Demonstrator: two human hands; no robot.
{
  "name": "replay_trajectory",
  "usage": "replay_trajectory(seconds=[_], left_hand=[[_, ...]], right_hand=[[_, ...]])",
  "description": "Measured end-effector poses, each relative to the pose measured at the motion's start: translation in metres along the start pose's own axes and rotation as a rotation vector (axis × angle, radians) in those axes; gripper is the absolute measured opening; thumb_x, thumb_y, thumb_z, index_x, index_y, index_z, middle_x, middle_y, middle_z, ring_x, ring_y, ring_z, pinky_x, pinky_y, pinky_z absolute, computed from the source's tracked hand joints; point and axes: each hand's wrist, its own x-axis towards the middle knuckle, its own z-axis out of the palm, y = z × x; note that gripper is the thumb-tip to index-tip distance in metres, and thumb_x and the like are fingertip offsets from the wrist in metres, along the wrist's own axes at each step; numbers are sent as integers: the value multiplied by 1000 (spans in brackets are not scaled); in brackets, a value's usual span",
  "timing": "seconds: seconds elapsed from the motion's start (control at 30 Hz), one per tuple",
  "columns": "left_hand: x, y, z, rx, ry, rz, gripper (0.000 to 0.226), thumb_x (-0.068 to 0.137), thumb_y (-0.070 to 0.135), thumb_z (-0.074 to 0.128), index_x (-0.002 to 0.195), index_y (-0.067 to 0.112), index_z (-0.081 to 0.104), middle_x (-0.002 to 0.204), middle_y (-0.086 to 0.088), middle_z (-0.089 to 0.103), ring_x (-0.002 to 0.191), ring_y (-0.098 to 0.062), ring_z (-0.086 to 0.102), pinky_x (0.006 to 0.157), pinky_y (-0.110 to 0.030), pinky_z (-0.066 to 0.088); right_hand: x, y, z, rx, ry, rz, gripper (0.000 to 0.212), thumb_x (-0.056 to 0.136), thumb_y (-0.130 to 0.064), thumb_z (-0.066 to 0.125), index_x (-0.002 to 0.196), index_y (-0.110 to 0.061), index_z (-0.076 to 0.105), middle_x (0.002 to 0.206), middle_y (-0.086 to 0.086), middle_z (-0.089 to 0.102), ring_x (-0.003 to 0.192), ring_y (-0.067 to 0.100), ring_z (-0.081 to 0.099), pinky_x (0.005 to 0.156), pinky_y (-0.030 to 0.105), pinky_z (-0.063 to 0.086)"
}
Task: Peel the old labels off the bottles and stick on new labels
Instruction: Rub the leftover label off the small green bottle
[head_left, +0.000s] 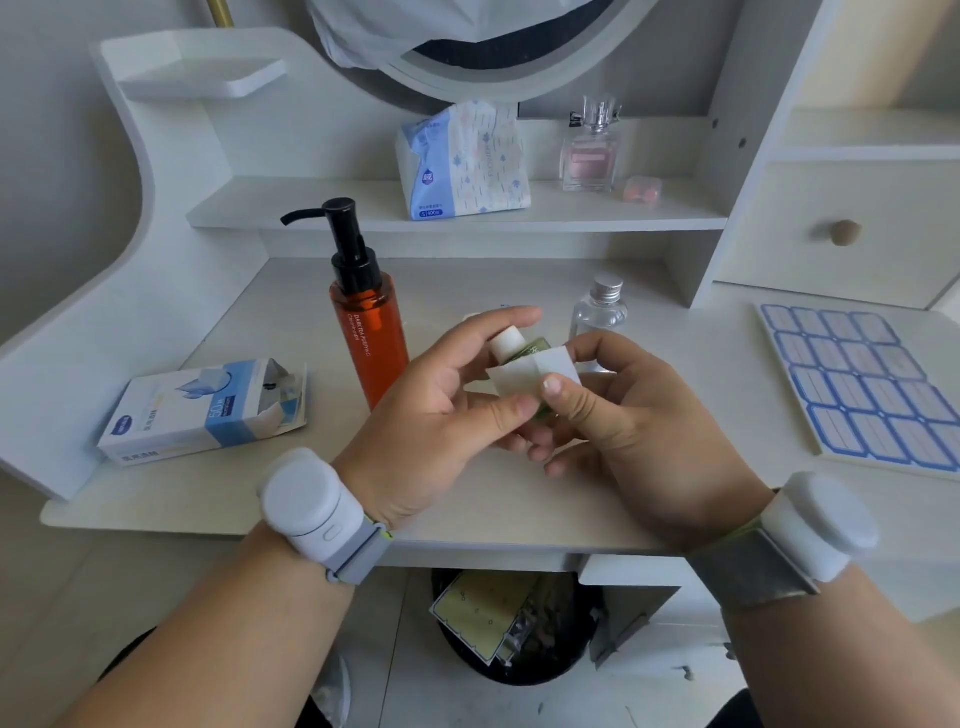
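Observation:
A small green bottle with a white cap (510, 342) is held above the desk between both hands. My left hand (441, 395) grips it from the left, thumb against its lower side. My right hand (623, 410) pinches a white label (535, 375) that stands partly lifted off the bottle. An orange pump bottle (370, 332) stands upright just left of my hands. A clear bottle with a silver cap (600, 312) stands behind my right hand. A sheet of blue-bordered new labels (862, 384) lies on the desk at the right.
An opened white and blue box (202, 410) lies at the left of the desk (291, 493). On the shelf behind are a tissue pack (462, 161), a pink perfume bottle (589, 150) and a small pink case (642, 188). A black waste bin (519, 623) sits under the desk.

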Motion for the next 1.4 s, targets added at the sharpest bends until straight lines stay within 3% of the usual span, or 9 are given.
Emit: replay_trajectory(seconds=[0.2,0.4,0.57,0.73,0.83,0.97,1.13,1.27,1.4], left_hand=[[3,-6,-3,53,20,1,58,93,-5,66,136,34,60,114,-3,71,71,-27,72,63,-32,55],[5,-8,-5,48,17,24,55,90,-1,69,131,34,61,105,2,70,67,-19,66,63,-30,53],[4,-8,-5,42,9,24,54,92,-9,66,124,34,64,99,3,69,66,-17,65,64,-26,53],[2,-7,-4,69,-3,31,50,92,-3,69,124,34,63,100,5,70,69,-17,68,65,-29,53],[1,-7,-5,33,-20,25,39,92,10,70,124,31,67,105,3,71,75,-23,72,66,-30,53],[2,-8,-6,-33,5,-1,30,98,26,63,127,28,69,116,-2,73,81,-25,73,69,-28,54],[6,-8,-5,-176,79,-79,33,98,26,53,124,20,72,96,-9,72,74,-22,70,67,-29,55],[6,-8,-5,-195,75,-69,32,98,26,52,122,19,72,97,-12,70,71,-22,69,65,-30,54],[5,-7,-5,-163,57,-62,30,98,25,53,121,24,73,103,-9,72,77,-24,70,66,-30,53]], right_hand=[[0,2,6,5,-26,-22,38,92,-32,64,129,-24,64,81,22,71,71,32,69,63,37,57],[1,3,3,200,-139,29,39,96,-23,56,133,-22,68,88,23,69,76,30,66,64,33,59],[3,5,1,269,-182,42,35,98,-18,56,131,-17,68,94,27,68,78,33,67,64,31,59],[1,4,0,283,-185,26,35,98,-19,56,129,-10,69,88,28,66,73,30,64,61,26,55],[1,6,0,240,-137,8,32,98,-20,56,118,-1,72,79,23,64,70,27,59,60,25,51],[1,6,2,227,-51,-16,25,88,-19,64,106,-8,79,81,21,67,72,26,62,61,25,53],[2,9,2,264,-67,-15,35,88,-6,66,121,-11,75,89,19,72,75,24,65,66,25,56],[2,8,2,300,-112,-22,41,90,4,61,129,-7,68,88,16,73,77,25,67,70,26,57],[2,6,0,320,-71,4,37,89,6,56,122,-3,71,81,14,71,75,28,65,66,28,56]])
